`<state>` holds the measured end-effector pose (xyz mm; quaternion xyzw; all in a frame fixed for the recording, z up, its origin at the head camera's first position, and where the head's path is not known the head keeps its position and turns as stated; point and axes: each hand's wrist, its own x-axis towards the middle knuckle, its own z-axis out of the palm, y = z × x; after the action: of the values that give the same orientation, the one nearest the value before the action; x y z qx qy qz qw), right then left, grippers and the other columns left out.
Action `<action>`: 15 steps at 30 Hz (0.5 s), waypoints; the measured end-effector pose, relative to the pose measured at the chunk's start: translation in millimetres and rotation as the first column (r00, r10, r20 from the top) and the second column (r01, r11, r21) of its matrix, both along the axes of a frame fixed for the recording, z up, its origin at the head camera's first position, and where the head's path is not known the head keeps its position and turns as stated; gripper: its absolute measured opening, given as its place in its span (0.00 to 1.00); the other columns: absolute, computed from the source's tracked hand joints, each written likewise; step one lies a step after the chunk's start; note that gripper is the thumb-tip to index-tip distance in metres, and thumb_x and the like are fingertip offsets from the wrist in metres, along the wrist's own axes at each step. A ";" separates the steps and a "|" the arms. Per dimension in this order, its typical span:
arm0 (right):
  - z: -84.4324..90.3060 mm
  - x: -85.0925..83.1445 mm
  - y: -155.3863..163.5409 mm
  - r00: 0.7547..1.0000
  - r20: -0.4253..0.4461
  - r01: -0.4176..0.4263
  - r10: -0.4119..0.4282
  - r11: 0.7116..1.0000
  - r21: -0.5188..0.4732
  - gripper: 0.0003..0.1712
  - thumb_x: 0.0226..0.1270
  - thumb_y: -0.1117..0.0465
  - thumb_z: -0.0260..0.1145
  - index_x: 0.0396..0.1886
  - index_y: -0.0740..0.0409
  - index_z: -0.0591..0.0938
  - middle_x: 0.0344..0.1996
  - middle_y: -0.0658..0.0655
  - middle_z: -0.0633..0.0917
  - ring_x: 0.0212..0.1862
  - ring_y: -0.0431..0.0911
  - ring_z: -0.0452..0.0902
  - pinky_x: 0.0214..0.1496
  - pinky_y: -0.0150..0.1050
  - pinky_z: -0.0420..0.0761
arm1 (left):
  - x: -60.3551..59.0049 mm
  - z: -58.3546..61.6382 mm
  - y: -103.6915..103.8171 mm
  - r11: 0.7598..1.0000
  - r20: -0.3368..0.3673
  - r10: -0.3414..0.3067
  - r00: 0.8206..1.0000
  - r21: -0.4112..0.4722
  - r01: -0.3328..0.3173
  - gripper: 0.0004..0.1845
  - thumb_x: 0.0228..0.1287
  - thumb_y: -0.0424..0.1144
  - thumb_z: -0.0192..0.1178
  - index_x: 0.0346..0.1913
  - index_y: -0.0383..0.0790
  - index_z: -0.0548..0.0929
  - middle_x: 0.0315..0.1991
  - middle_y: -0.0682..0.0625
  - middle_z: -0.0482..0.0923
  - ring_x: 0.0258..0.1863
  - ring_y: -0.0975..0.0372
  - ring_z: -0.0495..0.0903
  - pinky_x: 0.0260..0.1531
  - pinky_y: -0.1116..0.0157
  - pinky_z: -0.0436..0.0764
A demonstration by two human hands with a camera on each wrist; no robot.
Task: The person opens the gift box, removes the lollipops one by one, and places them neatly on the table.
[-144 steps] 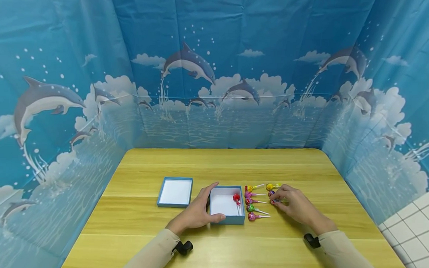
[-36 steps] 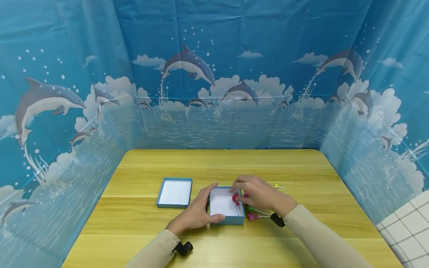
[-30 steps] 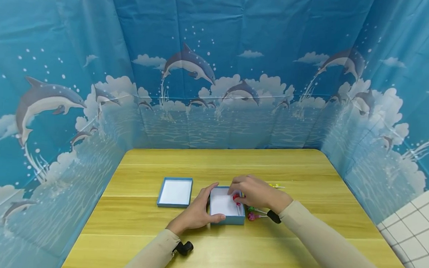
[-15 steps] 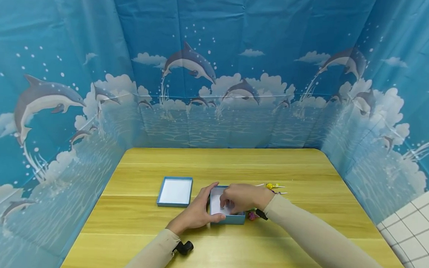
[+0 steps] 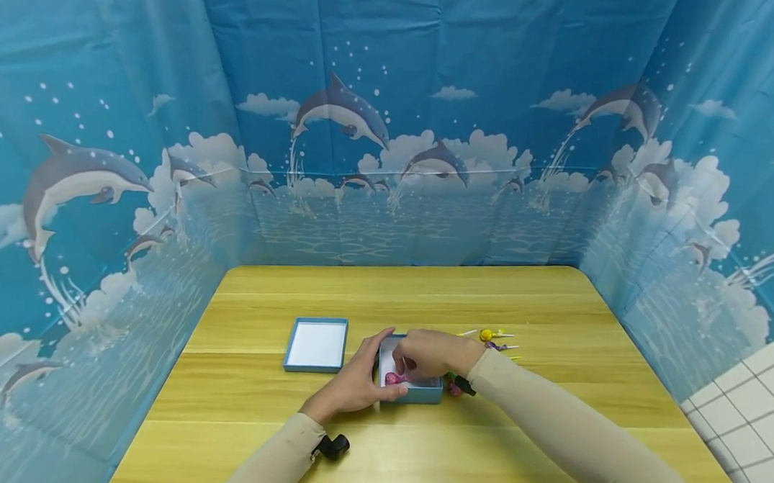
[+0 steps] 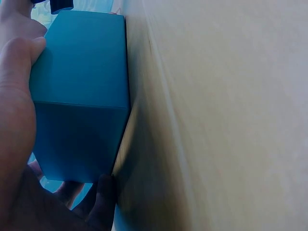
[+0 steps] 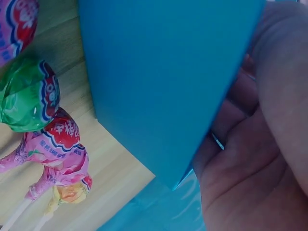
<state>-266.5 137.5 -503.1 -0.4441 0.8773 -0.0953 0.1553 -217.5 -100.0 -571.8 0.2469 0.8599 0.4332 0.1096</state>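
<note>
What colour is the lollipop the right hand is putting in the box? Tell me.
Pink lollipop; the head view shows it best.

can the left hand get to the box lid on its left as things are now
Probably yes. The left hand grips the near-left corner of the open blue box, and the box lid lies just beside it on the table with nothing between. It would have to let go of the box first.

We see bright, even light, head view bowed at its edges, wrist views close and blurred, table [image 6: 231, 96] smeared.
</note>
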 end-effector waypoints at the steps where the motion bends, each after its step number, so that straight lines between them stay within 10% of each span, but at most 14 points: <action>1: -0.1 -0.3 0.0 1.000 -0.001 0.007 -0.007 1.000 -0.004 0.06 0.79 0.68 0.79 0.45 0.52 0.95 0.33 0.46 0.93 0.30 0.31 0.78 0.38 0.28 0.82 | 0.1 -0.2 -0.1 1.000 -0.002 0.000 1.000 -0.001 0.000 0.63 0.74 0.66 0.78 0.98 0.60 0.48 0.94 0.42 0.56 0.83 0.48 0.74 0.79 0.40 0.79; 15: 0.6 -0.7 -7.2 1.000 -0.021 0.009 -0.009 1.000 -0.017 0.15 0.80 0.62 0.81 0.61 0.49 0.92 0.33 0.48 0.94 0.28 0.31 0.82 0.37 0.29 0.84 | 1.6 1.8 0.0 1.000 0.006 0.007 1.000 -0.008 -0.007 0.62 0.74 0.65 0.78 0.98 0.64 0.47 0.95 0.42 0.54 0.89 0.44 0.69 0.84 0.35 0.75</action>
<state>-267.2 130.4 -502.4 -0.4423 0.8801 -0.0986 0.1417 -216.0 -100.0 -570.0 0.2421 0.8621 0.4309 0.1118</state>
